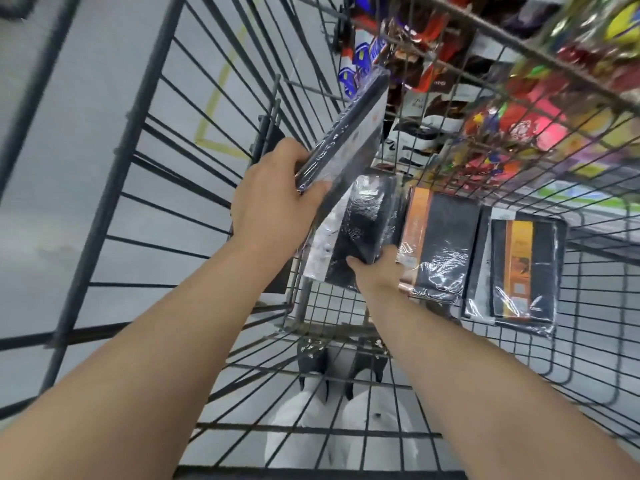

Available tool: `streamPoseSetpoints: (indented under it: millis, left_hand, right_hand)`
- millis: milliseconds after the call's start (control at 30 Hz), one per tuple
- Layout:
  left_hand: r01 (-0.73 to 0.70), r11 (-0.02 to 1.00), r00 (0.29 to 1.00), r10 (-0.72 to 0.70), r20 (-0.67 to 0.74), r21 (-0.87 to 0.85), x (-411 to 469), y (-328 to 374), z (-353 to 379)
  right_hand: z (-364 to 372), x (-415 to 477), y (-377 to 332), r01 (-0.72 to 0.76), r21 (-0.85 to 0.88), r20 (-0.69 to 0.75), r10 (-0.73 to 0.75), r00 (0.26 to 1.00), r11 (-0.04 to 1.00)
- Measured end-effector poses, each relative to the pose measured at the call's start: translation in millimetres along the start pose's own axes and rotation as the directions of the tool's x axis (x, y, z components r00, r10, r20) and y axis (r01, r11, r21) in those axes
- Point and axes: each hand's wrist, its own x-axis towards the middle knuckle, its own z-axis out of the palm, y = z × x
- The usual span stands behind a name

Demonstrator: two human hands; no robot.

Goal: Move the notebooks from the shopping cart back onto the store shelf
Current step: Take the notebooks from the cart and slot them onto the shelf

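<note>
I look down into a wire shopping cart. My left hand grips a dark, plastic-wrapped notebook, lifted and tilted above the cart floor. My right hand reaches lower and holds the near edge of a second dark wrapped notebook that lies in the cart. Two more wrapped notebooks, black with orange bands, lie flat on the cart floor to the right: one beside my right hand, the other further right.
Store shelves with colourful packaged snacks show through the cart's right wall. Grey floor with a yellow tape mark lies to the left. White shoes show below the cart's mesh bottom.
</note>
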Motion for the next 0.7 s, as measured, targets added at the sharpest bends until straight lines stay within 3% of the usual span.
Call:
streamPoseSetpoints:
  millis: [100, 267, 433, 700]
  left_hand:
    - [0.090, 0.994, 0.996, -0.089, 0.028, -0.069, -4, 9, -10]
    - [0.192, 0.963, 0.979, -0.176, 0.099, -0.191, -14, 29, -39]
    - [0.231, 0.889, 0.970, -0.181, 0.161, -0.395, -26, 75, -72]
    - [0.212, 0.759, 0.951, -0.015, 0.308, -0.616, -65, 188, -77]
  right_hand:
    - [-19, -24, -7, 0.163, 0.157, 0.030, -0.170, 0.985, 0.974]
    - [-86, -71, -19, 0.303, 0.055, -0.028, -0.302, 0.953, 0.951]
    - [-172, -126, 2, 0.290, 0.093, -0.160, -0.274, 0.949, 0.952]
    - [-305, -179, 50, 0.314, 0.383, -0.438, -0.128, 0.890, 0.869]
